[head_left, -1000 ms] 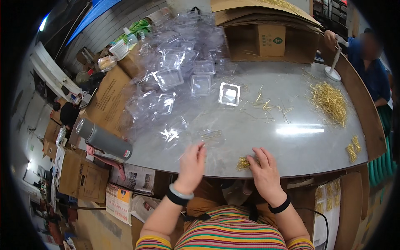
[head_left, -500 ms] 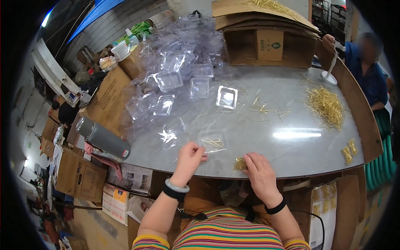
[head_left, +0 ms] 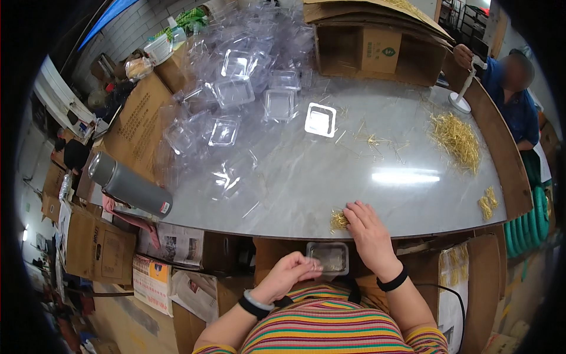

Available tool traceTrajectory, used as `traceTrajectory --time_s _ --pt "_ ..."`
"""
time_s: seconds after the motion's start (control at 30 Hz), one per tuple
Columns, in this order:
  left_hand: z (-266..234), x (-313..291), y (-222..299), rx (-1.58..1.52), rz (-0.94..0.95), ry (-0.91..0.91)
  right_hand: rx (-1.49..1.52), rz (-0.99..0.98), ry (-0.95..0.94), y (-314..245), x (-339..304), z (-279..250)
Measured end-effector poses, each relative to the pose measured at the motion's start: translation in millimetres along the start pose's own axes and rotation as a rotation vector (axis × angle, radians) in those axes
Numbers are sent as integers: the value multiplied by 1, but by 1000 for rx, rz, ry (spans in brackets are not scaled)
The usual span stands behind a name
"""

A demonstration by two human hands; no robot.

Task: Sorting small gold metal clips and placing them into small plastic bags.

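My left hand [head_left: 289, 274] is drawn in below the table's front edge, close to my body. Its blurred fingers are closed at the left rim of a small clear plastic tray [head_left: 338, 248], whose contents are hard to make out. On the table's front edge, my right hand [head_left: 368, 236] lies with its fingers stretched out. Its fingertips are against a small bunch of thin gold-coloured metal pins [head_left: 338, 220]. A bright clear tray [head_left: 320, 120] lies farther back in the middle of the tabletop.
Clear plastic trays [head_left: 236, 65] are heaped at the back left. A grey flask [head_left: 132, 186] lies at the left edge. Gold pins [head_left: 454, 141] are piled at the right, with small bunches [head_left: 487, 203] nearer. A cardboard box [head_left: 383, 53] stands behind. Another person's hand [head_left: 463, 56] holds a white stand [head_left: 460, 102].
My left hand has brought the clear tray from the tabletop down over the front edge toward my body. My right hand stays by the pins. The whole view has shifted slightly.
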State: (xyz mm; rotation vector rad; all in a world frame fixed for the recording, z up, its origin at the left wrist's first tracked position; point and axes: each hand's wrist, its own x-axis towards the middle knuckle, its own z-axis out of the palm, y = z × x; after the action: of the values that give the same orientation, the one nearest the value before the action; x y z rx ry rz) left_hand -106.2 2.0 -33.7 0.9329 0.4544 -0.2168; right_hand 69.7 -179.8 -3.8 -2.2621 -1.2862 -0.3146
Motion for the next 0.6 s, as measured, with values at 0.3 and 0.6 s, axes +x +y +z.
traceTrajectory --time_s 0.3,0.6 --pt "17 3 -16 -100 159 -63 86 -89 -70 -47 -47 -1" --pt "33 -12 7 68 237 -16 261 -76 107 -53 -40 -10"
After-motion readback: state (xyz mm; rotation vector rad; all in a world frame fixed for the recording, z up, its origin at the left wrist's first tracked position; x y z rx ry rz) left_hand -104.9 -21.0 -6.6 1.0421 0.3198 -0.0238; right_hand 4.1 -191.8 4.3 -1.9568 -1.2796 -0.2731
